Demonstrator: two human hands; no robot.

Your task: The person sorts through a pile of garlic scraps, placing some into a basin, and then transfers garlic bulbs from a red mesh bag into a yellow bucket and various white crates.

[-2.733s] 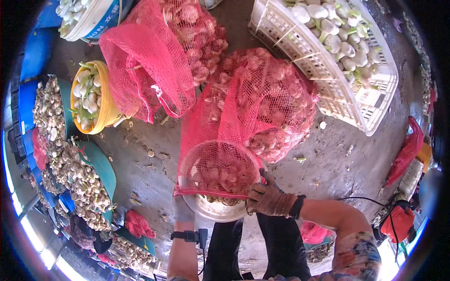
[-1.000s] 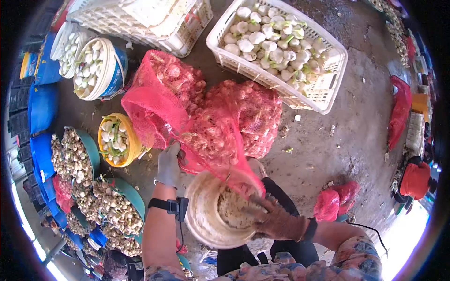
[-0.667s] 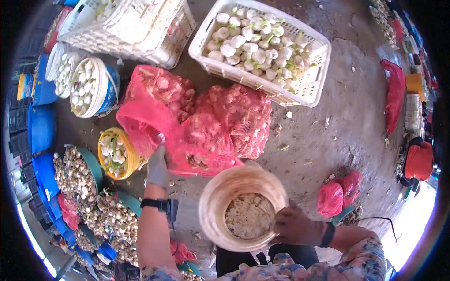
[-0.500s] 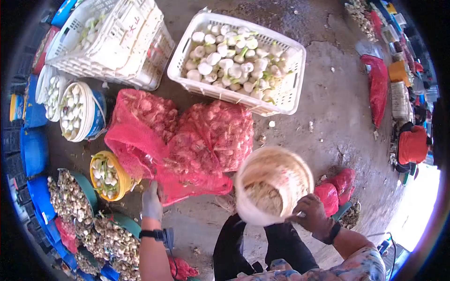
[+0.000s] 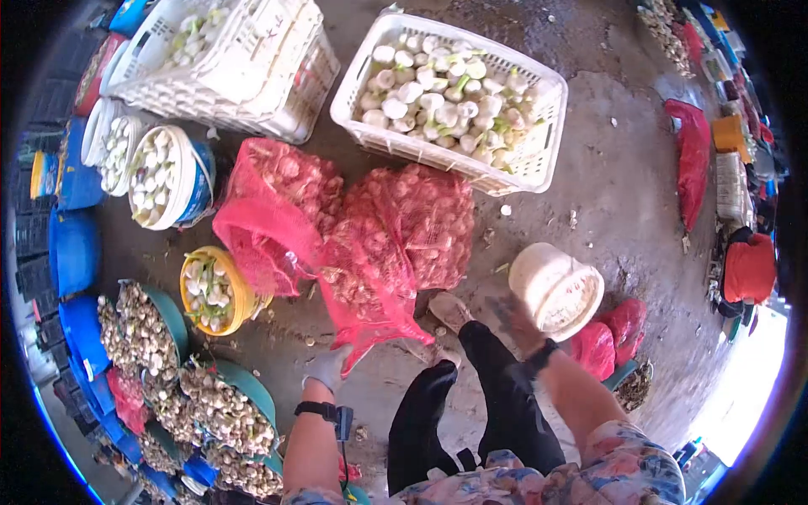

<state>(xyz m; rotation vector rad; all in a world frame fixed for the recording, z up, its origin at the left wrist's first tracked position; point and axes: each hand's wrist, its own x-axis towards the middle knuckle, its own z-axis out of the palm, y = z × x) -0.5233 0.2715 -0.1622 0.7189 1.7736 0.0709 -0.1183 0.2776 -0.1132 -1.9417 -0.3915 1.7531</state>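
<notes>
Concrete floor, crowded with crates. Our left hand [image 5: 326,367] pinches the red sack's [image 5: 370,252] loose mouth at 6 o'clock — filled, untied. Our right hand [image 5: 515,320] is blurred; we cannot tell its grip — the bucket [image 5: 555,288] stands at 3 o'clock.

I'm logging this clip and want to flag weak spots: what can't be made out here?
Head view only:
- Right hand: motion-blurred, so its hold on the white bucket is unclear.
- Bucket contents: too washed out to tell.
- Left hand: glove hides whether the fingers pinch the red mesh sack.
- Right edge: heaps blurred by lens distortion.
</notes>
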